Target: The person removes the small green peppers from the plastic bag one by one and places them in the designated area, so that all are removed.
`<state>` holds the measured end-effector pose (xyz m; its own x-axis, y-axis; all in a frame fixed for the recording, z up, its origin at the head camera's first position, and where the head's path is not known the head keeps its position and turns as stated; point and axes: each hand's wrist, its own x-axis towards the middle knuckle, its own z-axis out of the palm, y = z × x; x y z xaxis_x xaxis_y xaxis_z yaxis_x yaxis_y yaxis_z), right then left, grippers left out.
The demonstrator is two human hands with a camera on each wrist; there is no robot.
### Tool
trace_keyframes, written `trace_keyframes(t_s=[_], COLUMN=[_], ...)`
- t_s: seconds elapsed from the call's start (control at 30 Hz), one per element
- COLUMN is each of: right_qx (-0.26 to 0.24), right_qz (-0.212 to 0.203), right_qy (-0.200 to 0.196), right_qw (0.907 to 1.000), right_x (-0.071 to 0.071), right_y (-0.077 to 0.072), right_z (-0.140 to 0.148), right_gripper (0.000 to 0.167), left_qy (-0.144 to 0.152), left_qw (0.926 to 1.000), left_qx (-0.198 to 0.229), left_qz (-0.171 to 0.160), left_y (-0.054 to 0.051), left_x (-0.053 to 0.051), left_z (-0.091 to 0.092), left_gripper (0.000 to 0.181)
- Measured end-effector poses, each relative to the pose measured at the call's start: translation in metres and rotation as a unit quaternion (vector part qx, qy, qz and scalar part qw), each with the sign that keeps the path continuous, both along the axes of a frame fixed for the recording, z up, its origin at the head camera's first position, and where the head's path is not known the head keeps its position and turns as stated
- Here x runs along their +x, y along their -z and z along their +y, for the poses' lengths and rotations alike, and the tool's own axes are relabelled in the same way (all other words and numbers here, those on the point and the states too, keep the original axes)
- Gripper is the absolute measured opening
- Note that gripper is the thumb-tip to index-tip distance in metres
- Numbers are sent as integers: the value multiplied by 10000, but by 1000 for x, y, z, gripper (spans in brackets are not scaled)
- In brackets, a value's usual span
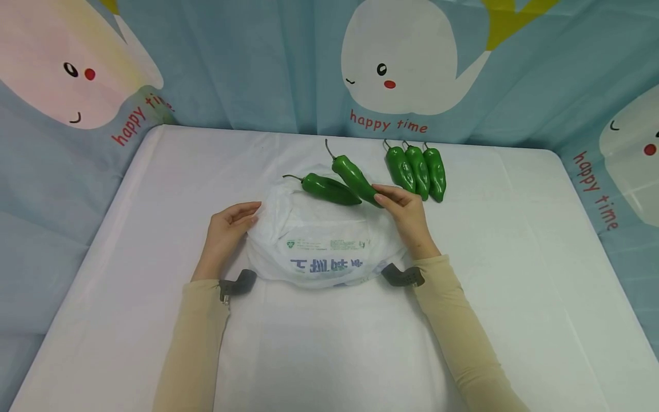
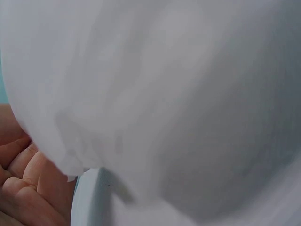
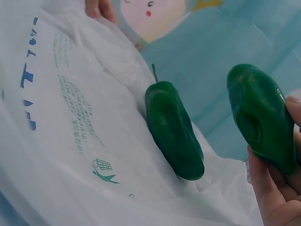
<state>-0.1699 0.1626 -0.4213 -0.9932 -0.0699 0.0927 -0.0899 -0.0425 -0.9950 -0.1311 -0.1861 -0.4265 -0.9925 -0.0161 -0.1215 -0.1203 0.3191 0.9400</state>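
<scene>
- The right hand (image 1: 409,220) has its grip clamped on the narrow tip of a green pepper (image 1: 354,175), thumb and fingers together; the pepper sits at upper centre of the head view, its thin, curved stem pointing to the upper left.
- The left hand (image 1: 225,232), left of centre, has its grip closed on the edge of a white plastic bag (image 1: 324,220), thumb against bent fingers.
- The bag is thin, wrinkled and translucent, printed in blue and green.
- A second pepper (image 1: 328,189), smooth and glossy, lies on it.
- Three more peppers (image 1: 419,167), tapered and dimpled, line the white-covered table (image 1: 319,349) at upper right.
</scene>
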Motion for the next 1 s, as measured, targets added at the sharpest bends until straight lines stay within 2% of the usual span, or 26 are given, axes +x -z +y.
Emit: trace_keyframes(t_s=[0.27, 0.7, 1.0], right_qx=[-82, -242, -278], right_qz=[78, 26, 9], right_qy=[54, 163, 333], right_qw=[9999, 9996, 9991], right_x=[-1, -1, -1], right_y=[-1, -1, -4], right_z=[2, 4, 7], right_gripper=[22, 22, 22], left_qy=[12, -26, -69], left_qw=[10000, 10000, 9999], left_qx=[-80, 44, -99], left_qz=[42, -52, -72], left_y=[0, 0, 4], left_x=[-1, -1, -2], left_z=[0, 0, -1], left_gripper=[36, 36, 35])
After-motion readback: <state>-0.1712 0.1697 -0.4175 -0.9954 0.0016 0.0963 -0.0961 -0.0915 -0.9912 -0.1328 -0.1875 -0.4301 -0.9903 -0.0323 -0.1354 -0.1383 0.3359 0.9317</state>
